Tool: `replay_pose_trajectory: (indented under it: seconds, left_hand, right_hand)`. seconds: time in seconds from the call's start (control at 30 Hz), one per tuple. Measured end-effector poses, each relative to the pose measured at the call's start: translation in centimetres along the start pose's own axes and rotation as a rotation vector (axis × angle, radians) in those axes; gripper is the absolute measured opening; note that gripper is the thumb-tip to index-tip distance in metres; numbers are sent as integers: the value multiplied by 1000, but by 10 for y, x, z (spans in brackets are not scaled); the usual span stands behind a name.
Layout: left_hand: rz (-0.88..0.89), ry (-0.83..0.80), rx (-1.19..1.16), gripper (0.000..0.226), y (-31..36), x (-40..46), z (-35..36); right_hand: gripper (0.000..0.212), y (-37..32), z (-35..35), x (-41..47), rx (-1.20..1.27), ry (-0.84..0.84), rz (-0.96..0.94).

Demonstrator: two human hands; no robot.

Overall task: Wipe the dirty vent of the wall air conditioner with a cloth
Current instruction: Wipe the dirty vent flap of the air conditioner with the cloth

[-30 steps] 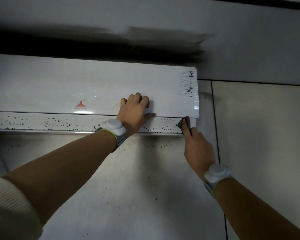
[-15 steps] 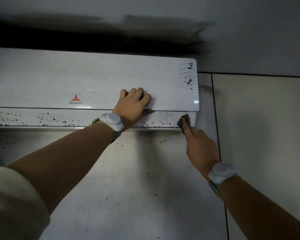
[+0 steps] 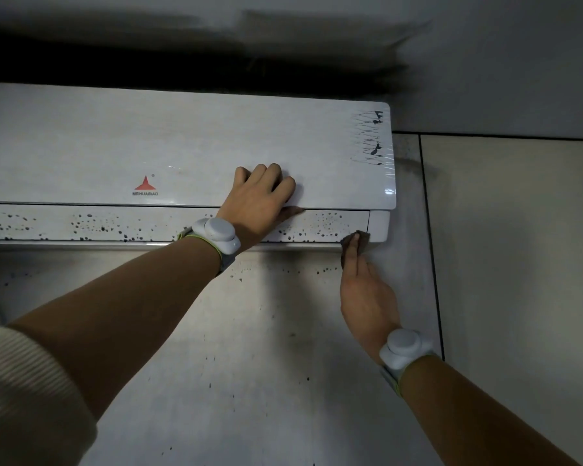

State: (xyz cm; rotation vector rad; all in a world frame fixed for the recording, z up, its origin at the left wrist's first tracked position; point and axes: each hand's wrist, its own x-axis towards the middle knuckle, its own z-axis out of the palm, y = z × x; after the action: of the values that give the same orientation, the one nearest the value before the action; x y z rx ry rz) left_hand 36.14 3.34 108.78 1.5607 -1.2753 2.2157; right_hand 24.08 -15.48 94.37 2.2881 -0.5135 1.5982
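Note:
A white wall air conditioner [image 3: 182, 146] with a red triangle logo hangs in front of me. Its vent flap [image 3: 81, 225] runs along the bottom and is covered in black specks. My left hand [image 3: 260, 203] rests flat on the front panel, thumb hooked at the panel's lower edge above the vent. My right hand [image 3: 367, 294] presses a small dark cloth [image 3: 360, 242] against the vent's right end, fingers pointing up. Most of the cloth is hidden behind my fingers.
The wall [image 3: 249, 348] below the unit carries scattered black specks. A dark soot-like smear [image 3: 182, 62] spreads over the wall above the unit. Pale tiles [image 3: 519, 247] with a dark vertical joint lie to the right. Both wrists wear white bands.
My right hand with the cloth has slid slightly down, from the vent face to its lower right corner. My left hand stays on the panel. The view has shifted a little.

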Motion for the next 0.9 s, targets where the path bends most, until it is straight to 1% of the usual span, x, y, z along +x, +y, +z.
replay_pose_trajectory:
  seconds: [0.2, 0.3, 0.47, 0.6, 0.7, 0.9]
  left_hand:
    - [-6, 5, -30, 43, 0, -1, 2]
    - [-10, 14, -29, 42, 1, -1, 2]
    - [-17, 8, -18, 44, 2, -2, 1]
    - [-17, 5, -29, 43, 4, -2, -1]
    - [-19, 8, -22, 44, 4, -2, -1]
    - [-30, 25, -62, 44, 4, -3, 1]
  right_hand:
    - [80, -18, 7, 1, 85, 6, 74]
    - [78, -27, 8, 3, 138, 11, 80]
    - [83, -37, 11, 9, 190, -3, 64]
    - [83, -46, 13, 11, 209, 5, 51]
    - [80, -50, 15, 12, 221, 18, 36]
    - [78, -60, 17, 14, 147, 36, 1]
